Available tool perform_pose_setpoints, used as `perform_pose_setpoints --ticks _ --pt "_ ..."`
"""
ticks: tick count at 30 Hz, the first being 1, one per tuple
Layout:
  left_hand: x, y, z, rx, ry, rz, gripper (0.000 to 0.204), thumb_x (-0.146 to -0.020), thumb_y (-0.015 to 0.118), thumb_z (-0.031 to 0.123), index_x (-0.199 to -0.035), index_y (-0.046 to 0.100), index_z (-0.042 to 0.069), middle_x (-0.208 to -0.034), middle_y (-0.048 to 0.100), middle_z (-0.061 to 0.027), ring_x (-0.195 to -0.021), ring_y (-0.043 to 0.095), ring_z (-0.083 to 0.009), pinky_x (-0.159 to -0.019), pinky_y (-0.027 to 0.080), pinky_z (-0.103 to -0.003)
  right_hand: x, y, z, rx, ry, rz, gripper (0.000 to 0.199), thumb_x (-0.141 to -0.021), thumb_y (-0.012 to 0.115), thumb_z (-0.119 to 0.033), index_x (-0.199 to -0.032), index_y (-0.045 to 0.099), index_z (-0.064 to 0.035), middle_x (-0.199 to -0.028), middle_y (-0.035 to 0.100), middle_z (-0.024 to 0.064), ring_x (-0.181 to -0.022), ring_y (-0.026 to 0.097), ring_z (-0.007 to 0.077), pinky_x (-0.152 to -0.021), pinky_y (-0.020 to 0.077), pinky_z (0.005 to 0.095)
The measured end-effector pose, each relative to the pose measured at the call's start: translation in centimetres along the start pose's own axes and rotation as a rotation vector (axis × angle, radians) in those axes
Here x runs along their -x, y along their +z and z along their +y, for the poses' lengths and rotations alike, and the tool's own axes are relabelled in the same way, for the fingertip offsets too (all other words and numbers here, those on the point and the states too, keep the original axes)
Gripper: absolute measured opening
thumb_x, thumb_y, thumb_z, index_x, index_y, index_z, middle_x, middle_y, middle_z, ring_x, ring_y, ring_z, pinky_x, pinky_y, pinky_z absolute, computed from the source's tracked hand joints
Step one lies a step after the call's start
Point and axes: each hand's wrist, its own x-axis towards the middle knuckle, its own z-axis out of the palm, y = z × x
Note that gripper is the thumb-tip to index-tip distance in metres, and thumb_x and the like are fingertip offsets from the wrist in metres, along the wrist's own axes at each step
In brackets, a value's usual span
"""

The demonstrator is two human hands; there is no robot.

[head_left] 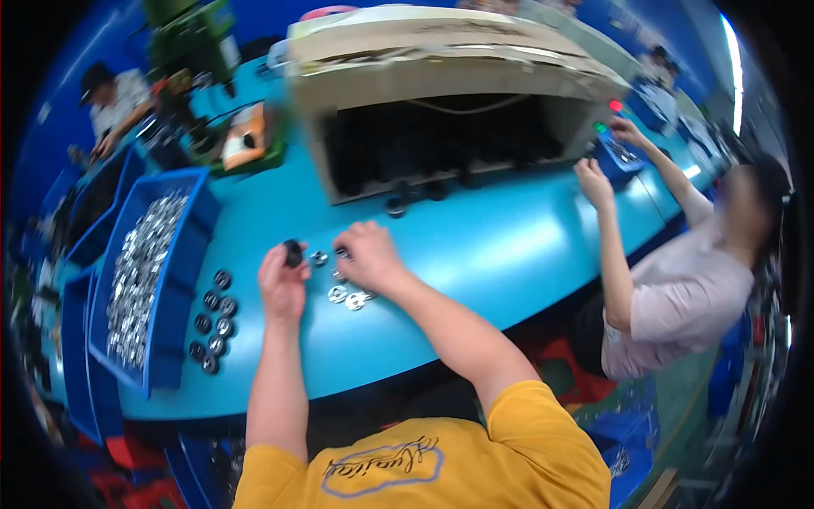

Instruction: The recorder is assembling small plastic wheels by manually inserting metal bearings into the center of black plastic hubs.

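Observation:
My left hand (281,288) pinches a black round knob-like part (293,253) between thumb and fingers, just above the blue-green tabletop (449,263). Close to its right, my right hand (373,261) is closed with fingertips pointing down; a small dark bit shows at them, too small to name. Between the hands lies a small silver metal piece (319,259). Below my right hand rest several shiny silver metal pieces (355,301), partly covered by the hand. Left of my left forearm stand several black round parts (225,327) with shiny tops, in loose rows.
A blue bin (158,339) full of small silver metal parts stands at the left. Ahead is a large cardboard-topped box (356,68) with a dark opening and black round parts (396,206) near it. On the right a co-worker (687,271) reaches towards a small blue bin (623,165).

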Motion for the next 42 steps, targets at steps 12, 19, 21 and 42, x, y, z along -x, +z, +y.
perform_pose_setpoints --ticks 12,19,21,42 --pt "-0.9 0.8 -0.6 -0.102 -0.005 0.028 0.025 -0.108 0.059 0.026 -0.112 0.065 0.002 -0.109 0.072 -0.014 -0.087 0.065 -0.0176 -0.071 0.052 -0.031 0.6 -0.7 0.8 -0.061 0.065 0.022 0.028 -0.076 0.078 -0.029 -0.099 0.077 -0.0112 -0.102 0.071 0.0101 -0.105 0.064 0.0331 -0.093 0.049 0.0461" --pt "-1.3 -0.6 -1.2 -0.194 0.095 0.027 0.024 -0.109 0.06 0.023 -0.114 0.068 0.001 -0.117 0.073 -0.0133 -0.121 0.067 -0.0255 -0.104 0.051 -0.038 0.4 -1.0 0.9 -0.126 0.108 0.031 0.028 -0.076 0.076 -0.027 -0.099 0.076 -0.01 -0.102 0.071 0.0105 -0.102 0.066 0.0316 -0.093 0.05 0.0451" --pt "-1.3 -0.6 -1.3 -0.222 0.071 -0.012 0.025 -0.11 0.06 0.023 -0.116 0.068 0.001 -0.118 0.073 -0.0129 -0.126 0.066 -0.0274 -0.108 0.05 -0.04 0.3 -1.1 0.9 -0.14 0.118 0.038 0.028 -0.076 0.076 -0.027 -0.099 0.076 -0.0098 -0.101 0.072 0.0107 -0.101 0.066 0.0315 -0.092 0.0505 0.0447" --pt "-1.1 0.7 -2.3 -0.159 -0.136 -0.197 0.029 -0.112 0.058 0.025 -0.119 0.067 -0.001 -0.124 0.073 -0.0169 -0.122 0.068 -0.0276 -0.11 0.05 -0.042 -0.3 -1.1 1.0 -0.469 0.036 0.427 0.031 -0.079 0.081 -0.02 -0.1 0.064 -0.0057 -0.093 0.064 0.0098 -0.085 0.066 0.0272 -0.078 0.0549 0.0407"
